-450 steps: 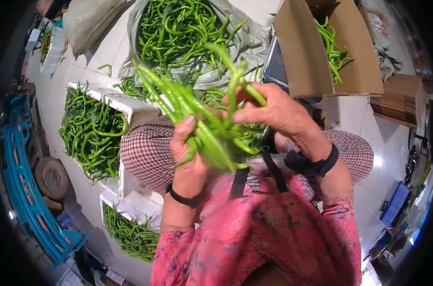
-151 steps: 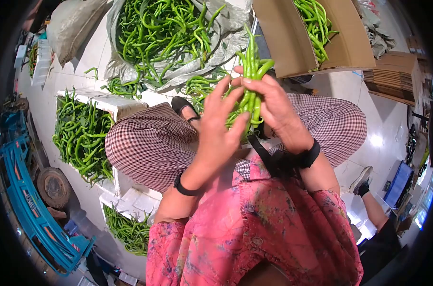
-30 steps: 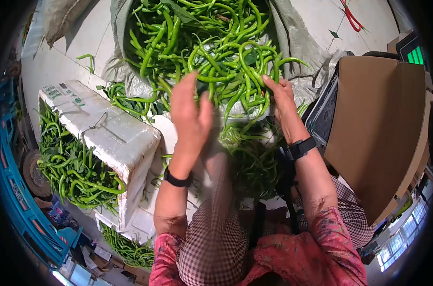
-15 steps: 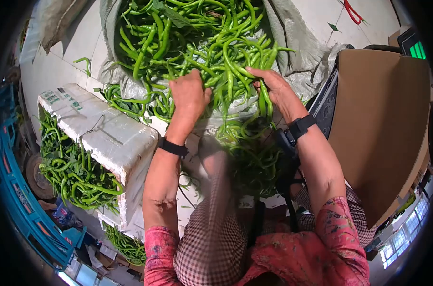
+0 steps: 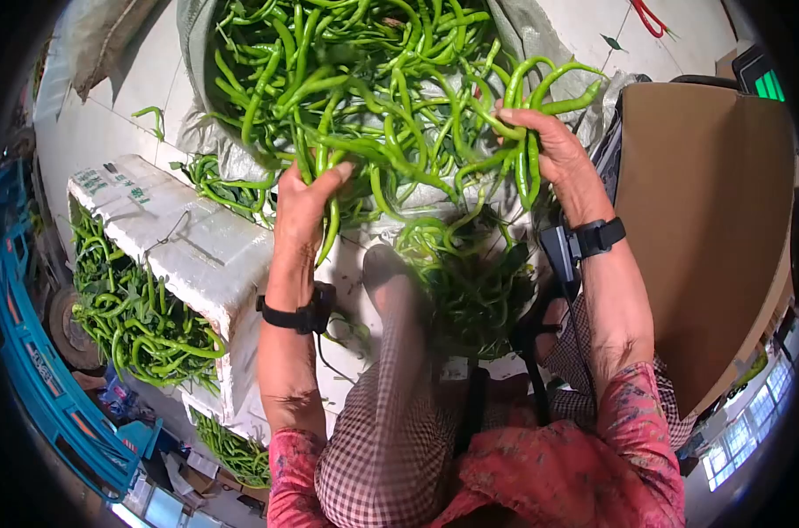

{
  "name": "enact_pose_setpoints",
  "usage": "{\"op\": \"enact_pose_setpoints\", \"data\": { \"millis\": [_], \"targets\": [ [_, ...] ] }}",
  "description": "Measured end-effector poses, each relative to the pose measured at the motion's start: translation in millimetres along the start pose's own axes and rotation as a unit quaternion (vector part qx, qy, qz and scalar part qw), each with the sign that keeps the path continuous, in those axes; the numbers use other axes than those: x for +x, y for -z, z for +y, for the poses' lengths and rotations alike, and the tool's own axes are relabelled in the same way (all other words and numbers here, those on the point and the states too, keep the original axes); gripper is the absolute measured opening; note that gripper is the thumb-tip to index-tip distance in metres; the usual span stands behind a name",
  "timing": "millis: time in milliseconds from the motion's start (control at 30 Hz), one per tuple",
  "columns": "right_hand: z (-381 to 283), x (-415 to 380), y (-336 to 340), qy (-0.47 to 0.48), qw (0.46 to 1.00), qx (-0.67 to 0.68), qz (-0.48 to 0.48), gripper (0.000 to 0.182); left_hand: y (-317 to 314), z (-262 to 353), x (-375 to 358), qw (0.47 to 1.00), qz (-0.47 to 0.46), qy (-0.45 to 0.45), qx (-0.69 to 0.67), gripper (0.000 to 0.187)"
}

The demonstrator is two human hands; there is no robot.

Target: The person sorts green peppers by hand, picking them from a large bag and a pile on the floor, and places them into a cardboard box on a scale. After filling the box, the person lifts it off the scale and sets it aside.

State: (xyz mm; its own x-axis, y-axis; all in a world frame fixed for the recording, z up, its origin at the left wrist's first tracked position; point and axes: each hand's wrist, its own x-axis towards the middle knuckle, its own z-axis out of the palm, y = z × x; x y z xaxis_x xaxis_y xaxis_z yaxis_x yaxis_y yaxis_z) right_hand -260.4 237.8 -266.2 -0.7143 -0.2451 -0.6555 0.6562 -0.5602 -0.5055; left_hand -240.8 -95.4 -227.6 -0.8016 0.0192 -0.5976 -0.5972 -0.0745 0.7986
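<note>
Long green chili peppers (image 5: 267,92) fill a woven sack (image 5: 522,35) that lies open at the top centre. My left hand (image 5: 304,198) is closed around several peppers at the sack's lower left, and their ends stick out above and below the fingers. At the right, my right hand (image 5: 553,150) grips a bunch of peppers that fans out upward and hangs below the fingers. Other peppers spread between my two hands over the sack's mouth. A further pile of peppers (image 5: 470,290) lies on the floor below them, partly in shadow.
On the left a white foam box (image 5: 188,229) lies tipped on its side, full of peppers. More peppers (image 5: 232,449) are below it. A large cardboard box (image 5: 698,220) stands at the right. Red handles (image 5: 649,22) lie on the tiled floor at the top right.
My hands have moved apart, the left one outward and slightly down, the right one outward to the right. Peppers now show in my left grip, and the bunch in my right hand has shifted right.
</note>
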Motion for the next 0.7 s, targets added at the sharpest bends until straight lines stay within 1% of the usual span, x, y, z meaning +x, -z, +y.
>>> {"op": "enact_pose_setpoints", "data": {
  "millis": [33,100,133,167,233,267,300,367,400,433,467,500,533,567,633,667,700],
  "targets": [
    [1,1,-5,0.003,1.000,-0.001,-0.003,0.032,-4,5,-6,1.000,0.001,-0.005,0.000,0.026],
    [6,-2,-14,0.001,0.998,-0.038,0.048,0.031,-17,13,-21,0.991,-0.041,-0.020,-0.123,0.025],
    [10,9,-5,-0.021,0.996,-0.071,0.049,0.030,-14,15,-23,0.984,-0.133,-0.004,-0.122,0.027],
    [14,15,5,-0.020,0.996,-0.071,0.049,0.030,-10,3,-20,0.984,-0.154,0.015,-0.088,0.031],
    [17,19,7,-0.007,0.994,-0.072,0.084,0.029,-12,3,-24,0.992,-0.116,0.035,-0.018,0.034],
    [18,19,9,0.010,0.992,-0.095,0.086,0.028,-11,5,-22,0.993,-0.100,0.040,-0.053,0.033],
    [17,15,2,0.008,0.992,-0.094,0.086,0.028,-9,6,-20,0.992,-0.083,0.046,-0.087,0.033],
    [14,5,-21,0.019,0.986,-0.141,0.088,0.029,-9,5,-16,0.990,-0.033,0.047,-0.125,0.026],
    [15,6,-24,0.013,0.984,-0.166,0.063,0.031,-13,3,-15,0.996,0.019,0.032,-0.084,0.026],
    [17,8,-27,0.013,0.984,-0.166,0.062,0.031,-18,2,-15,0.996,0.071,0.018,-0.043,0.026],
    [19,9,-30,0.004,0.981,-0.185,0.051,0.032,-23,3,-20,0.996,0.071,0.019,-0.043,0.026],
    [21,11,-32,-0.005,0.978,-0.205,0.039,0.032,-30,12,-30,0.992,0.102,-0.062,0.045,0.027],
    [30,17,-29,0.028,0.982,-0.184,0.028,0.032,-33,17,-36,0.972,0.132,-0.143,0.132,0.029],
    [37,20,-28,0.025,0.983,-0.182,0.028,0.032,-31,15,-34,0.972,0.133,-0.140,0.135,0.029],
    [47,27,-29,-0.009,0.994,-0.108,0.017,0.032,-22,5,-18,0.964,0.142,-0.069,0.216,0.039],
    [53,33,-27,-0.015,0.996,-0.089,0.007,0.033,-16,-10,-4,0.949,0.123,-0.108,0.269,0.047],
    [56,36,-26,-0.016,0.996,-0.090,0.007,0.033,-16,-20,5,0.938,0.110,-0.085,0.317,0.049]
  ]
}}
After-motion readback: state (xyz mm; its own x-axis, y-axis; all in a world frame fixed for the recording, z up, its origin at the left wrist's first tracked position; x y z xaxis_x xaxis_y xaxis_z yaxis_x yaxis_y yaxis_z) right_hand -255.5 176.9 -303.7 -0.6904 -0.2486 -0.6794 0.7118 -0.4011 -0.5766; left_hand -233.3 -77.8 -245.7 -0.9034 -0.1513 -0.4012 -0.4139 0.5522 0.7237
